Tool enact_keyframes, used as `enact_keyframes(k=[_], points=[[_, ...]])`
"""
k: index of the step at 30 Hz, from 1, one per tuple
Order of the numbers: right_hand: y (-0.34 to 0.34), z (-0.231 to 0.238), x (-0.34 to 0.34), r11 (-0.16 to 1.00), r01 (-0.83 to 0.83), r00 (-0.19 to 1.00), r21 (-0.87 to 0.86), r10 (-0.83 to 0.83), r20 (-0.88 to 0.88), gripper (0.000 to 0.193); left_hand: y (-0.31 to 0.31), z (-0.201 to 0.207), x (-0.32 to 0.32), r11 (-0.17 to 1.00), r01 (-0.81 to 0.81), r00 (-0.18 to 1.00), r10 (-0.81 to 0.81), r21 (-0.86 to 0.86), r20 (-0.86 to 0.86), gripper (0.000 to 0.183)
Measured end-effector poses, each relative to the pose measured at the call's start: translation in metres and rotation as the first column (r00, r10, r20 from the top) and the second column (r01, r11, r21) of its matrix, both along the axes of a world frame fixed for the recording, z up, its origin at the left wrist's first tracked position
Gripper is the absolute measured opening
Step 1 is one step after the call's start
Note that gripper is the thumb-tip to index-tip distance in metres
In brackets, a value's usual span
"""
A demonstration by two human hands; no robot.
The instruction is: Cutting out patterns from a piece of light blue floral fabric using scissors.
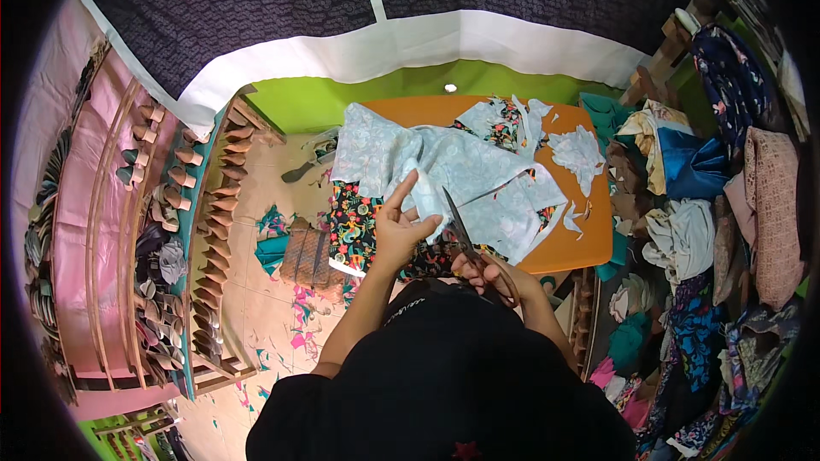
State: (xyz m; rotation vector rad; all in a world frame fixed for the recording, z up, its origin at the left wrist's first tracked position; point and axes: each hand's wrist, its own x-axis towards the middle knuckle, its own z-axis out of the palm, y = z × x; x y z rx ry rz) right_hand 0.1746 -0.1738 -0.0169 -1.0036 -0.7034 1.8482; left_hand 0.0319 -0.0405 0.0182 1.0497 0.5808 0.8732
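Floral fabric (367, 141) with a pale blue-white underside and a dark printed face spreads over the orange table. My left hand (398, 230) is at its near edge, index finger and thumb stretched apart, with a raised pale fold between them. The other fingers of that hand are hidden, apparently under the cloth. My right hand (483, 271) grips a large pair of dark scissors (459, 224). Their blades point forward and left, close to the raised fold. The scissors' handle loops stick out past my right fingers.
Cut scraps (576, 156) lie on the orange table (589, 243). Shoe lasts (219, 226) line racks on the left; fabric heaps (683, 239) crowd the right. Colourful offcuts (303, 316) litter the floor. A dark curtain (273, 17) hangs beyond the table.
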Motion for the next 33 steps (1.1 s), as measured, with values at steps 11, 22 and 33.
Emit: enact_keyframes(k=[11, 22, 33], points=[[0.01, 0.006, -0.014, 0.988, 0.03, 0.973, 0.153, 0.006, -0.23, 0.103, -0.007, 0.001, 0.006, 0.996, 0.07, 0.986, -0.077, 0.05, 0.146, 0.073], [0.009, 0.011, -0.009, 0.995, 0.099, 0.995, 0.004, -0.099, -0.034, 0.05, -0.006, -0.002, 0.002, 1.0, 0.029, 0.995, -0.029, -0.006, 0.095, 0.068], [0.007, -0.006, -0.005, 0.999, 0.043, 0.998, -0.012, -0.043, 0.04, 0.073, -0.01, 0.0, 0.007, 0.993, -0.082, 0.989, 0.091, 0.081, -0.116, 0.062]])
